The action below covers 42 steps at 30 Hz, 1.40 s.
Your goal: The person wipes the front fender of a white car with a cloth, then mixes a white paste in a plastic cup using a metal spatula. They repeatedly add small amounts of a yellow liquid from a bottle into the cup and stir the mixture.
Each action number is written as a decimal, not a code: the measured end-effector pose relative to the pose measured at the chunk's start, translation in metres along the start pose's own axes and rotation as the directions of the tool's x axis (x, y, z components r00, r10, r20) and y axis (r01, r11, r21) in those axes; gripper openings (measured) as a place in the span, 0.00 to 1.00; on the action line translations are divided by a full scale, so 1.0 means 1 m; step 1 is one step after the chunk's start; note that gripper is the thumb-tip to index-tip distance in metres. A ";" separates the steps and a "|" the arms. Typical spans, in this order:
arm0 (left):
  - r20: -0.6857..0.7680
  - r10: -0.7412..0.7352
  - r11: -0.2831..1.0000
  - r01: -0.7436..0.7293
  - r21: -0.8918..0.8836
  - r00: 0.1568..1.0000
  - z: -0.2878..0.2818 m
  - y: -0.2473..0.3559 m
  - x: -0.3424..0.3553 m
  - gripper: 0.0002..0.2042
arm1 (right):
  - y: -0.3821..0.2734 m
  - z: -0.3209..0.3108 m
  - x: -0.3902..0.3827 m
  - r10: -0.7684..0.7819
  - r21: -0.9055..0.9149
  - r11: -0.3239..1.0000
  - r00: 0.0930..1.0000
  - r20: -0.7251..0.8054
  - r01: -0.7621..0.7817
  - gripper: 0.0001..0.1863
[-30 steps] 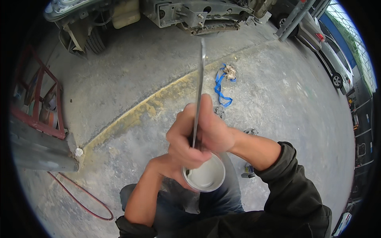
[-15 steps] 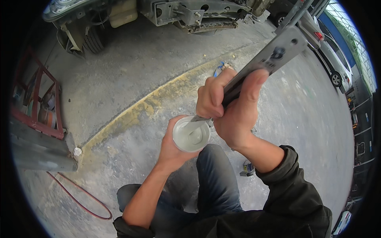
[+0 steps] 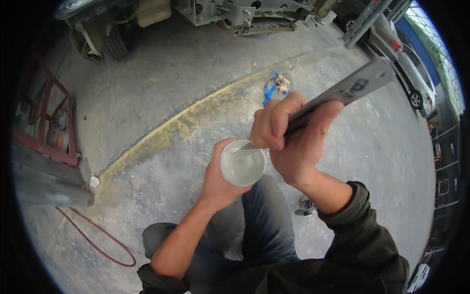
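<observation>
My left hand (image 3: 218, 179) is wrapped round a round cup (image 3: 243, 183) and holds it above my knees. Pale grey-white liquid (image 3: 241, 165), perhaps paint, fills part of the cup. In my right hand (image 3: 298, 142) is a long flat metal stirring stick (image 3: 352, 88), with a hole near its upper end and dark markings on its face. The fingers close round its middle and the thumb lies along its face. It slants down to the left, and its lower end dips into the liquid near the cup's far rim.
Beyond a yellow floor strip (image 3: 181, 125) stands a partly stripped vehicle (image 3: 245, 14). Blue tape (image 3: 268, 90) and a crumpled rag (image 3: 282, 83) lie on the floor ahead. A red rack (image 3: 49, 127), a metal post (image 3: 54, 181) and a red hose (image 3: 103, 240) are left. A can (image 3: 306, 206) stands near my right forearm.
Both hands, the cup and the stick have shifted slightly to the right. The stick's upper end has swung lower and rightward, and its lower end has moved within the cup.
</observation>
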<state>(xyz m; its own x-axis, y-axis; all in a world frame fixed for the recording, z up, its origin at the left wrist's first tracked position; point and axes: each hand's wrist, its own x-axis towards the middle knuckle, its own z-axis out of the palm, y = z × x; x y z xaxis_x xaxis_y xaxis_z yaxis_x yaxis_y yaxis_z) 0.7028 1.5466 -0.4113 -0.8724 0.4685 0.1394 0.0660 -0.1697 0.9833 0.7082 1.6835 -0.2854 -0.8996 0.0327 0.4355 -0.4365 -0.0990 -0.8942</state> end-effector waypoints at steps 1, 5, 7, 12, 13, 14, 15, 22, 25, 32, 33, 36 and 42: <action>-0.001 -0.019 0.998 0.019 -0.065 1.000 -0.001 0.001 0.002 0.42 | 0.007 0.000 -0.006 0.020 -0.031 0.999 0.999 -0.026 -0.021 0.41; 0.023 -0.059 0.992 0.061 -0.112 0.998 0.000 0.000 -0.003 0.42 | 0.002 0.018 -0.019 0.014 0.026 1.000 0.998 0.065 -0.016 0.41; 0.027 -0.062 0.996 0.064 -0.065 0.998 0.000 -0.001 -0.004 0.42 | -0.001 0.003 0.001 0.003 0.076 0.997 1.000 0.018 -0.004 0.41; 0.088 -0.048 0.994 0.056 -0.096 0.995 -0.001 -0.003 -0.001 0.41 | 0.002 0.014 -0.025 -0.014 0.003 1.000 0.994 0.113 0.014 0.41; 0.073 -0.063 0.992 0.071 -0.102 0.995 -0.004 -0.006 -0.008 0.41 | 0.004 0.009 -0.014 -0.019 0.094 0.996 0.996 0.084 0.011 0.41; 0.069 -0.060 0.991 0.068 -0.114 0.996 -0.004 -0.005 -0.007 0.41 | 0.001 0.004 -0.006 -0.035 0.168 0.985 0.998 0.054 0.025 0.41; 0.066 -0.057 0.990 0.065 -0.126 0.996 -0.004 -0.004 -0.007 0.41 | 0.010 -0.001 -0.011 -0.042 0.212 0.977 0.998 0.045 0.031 0.38; 0.298 -0.166 0.958 0.225 -0.175 0.940 -0.016 0.019 -0.002 0.40 | 0.000 0.005 -0.011 0.083 0.094 0.986 0.886 0.457 -0.141 0.37; 0.583 -0.345 0.890 0.453 -0.044 0.735 -0.036 0.032 0.003 0.40 | 0.006 0.015 0.011 0.147 0.150 0.918 0.668 0.729 -0.366 0.34; 0.465 -0.033 0.991 0.090 -0.101 0.885 -0.045 0.027 -0.002 0.45 | -0.001 0.023 0.025 0.432 0.060 0.890 0.877 0.208 -0.452 0.48; 0.397 -0.032 0.988 0.090 -0.128 0.917 -0.045 0.027 0.000 0.44 | -0.001 0.022 0.023 0.342 -0.004 0.938 0.927 0.152 -0.346 0.47; 0.189 -0.067 0.980 0.100 -0.172 0.980 -0.033 0.027 -0.001 0.41 | -0.007 0.026 0.013 0.266 -0.013 0.964 0.963 -0.047 -0.267 0.46; 0.078 -0.123 0.984 0.132 -0.121 0.989 -0.022 0.012 -0.005 0.41 | -0.025 0.045 0.015 0.108 0.023 0.994 0.977 -0.183 -0.105 0.39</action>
<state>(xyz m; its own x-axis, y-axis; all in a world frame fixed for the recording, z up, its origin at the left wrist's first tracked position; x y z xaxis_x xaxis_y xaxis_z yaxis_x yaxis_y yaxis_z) 0.6972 1.5236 -0.4022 -0.8334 0.5520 0.0261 -0.1088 -0.2102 0.9716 0.7065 1.6418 -0.2523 -0.9287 0.2029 0.3106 -0.3391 -0.1246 -0.9325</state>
